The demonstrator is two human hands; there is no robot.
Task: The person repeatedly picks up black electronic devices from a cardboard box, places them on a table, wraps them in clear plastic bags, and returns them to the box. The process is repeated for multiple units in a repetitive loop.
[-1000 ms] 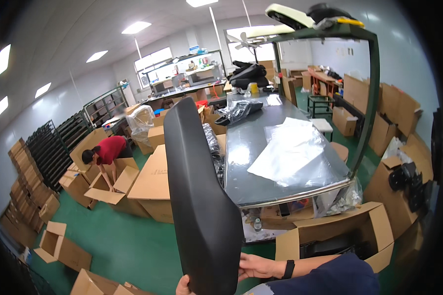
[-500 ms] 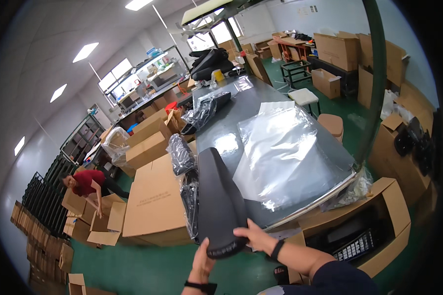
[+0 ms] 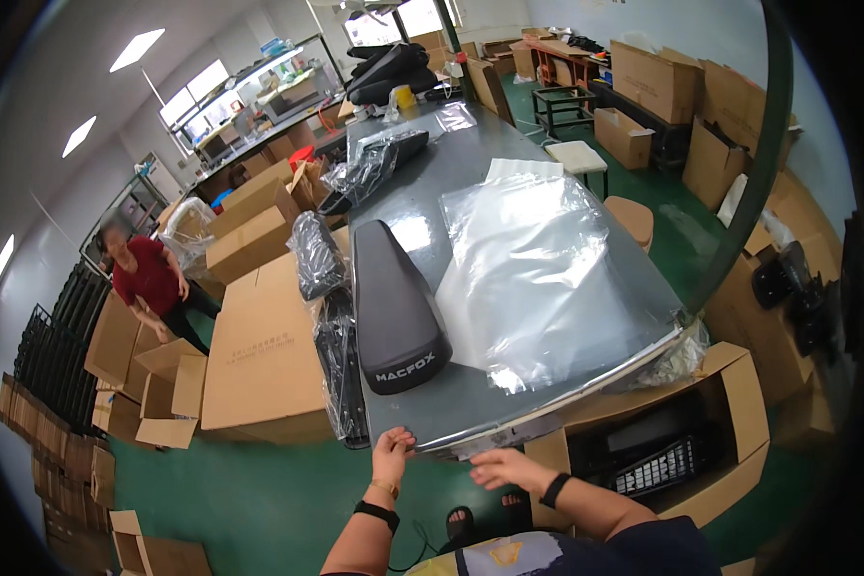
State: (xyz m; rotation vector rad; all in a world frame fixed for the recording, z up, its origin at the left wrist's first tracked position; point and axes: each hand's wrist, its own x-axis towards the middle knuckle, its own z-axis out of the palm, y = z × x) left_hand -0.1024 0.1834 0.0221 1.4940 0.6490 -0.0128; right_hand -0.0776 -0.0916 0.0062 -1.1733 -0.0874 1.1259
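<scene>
A long black padded seat (image 3: 394,307), of the kind fitted on a motorbike or e-bike, lies on the grey tabletop (image 3: 490,139) with its wide end toward me. Below that end, my left hand (image 3: 392,455) is at the near table edge, holding nothing, its fingers loosely apart. My right hand (image 3: 511,470) hovers before the same edge, open, fingers stretched to the left. To the right of the seat lies a pile of clear plastic bags (image 3: 538,278). Plastic-wrapped black seats (image 3: 338,360) line the table's left side.
A large closed carton (image 3: 264,355) stands left of the table. An open carton (image 3: 749,413) with black items is at the right, near a green post (image 3: 754,192). A person in a red top (image 3: 149,274) stands among boxes at left. More black seats (image 3: 391,72) are piled at the far end.
Both hands have let go of the black seat, which now rests on the table, and have drawn back toward me. The person at left has straightened up. My view has shifted.
</scene>
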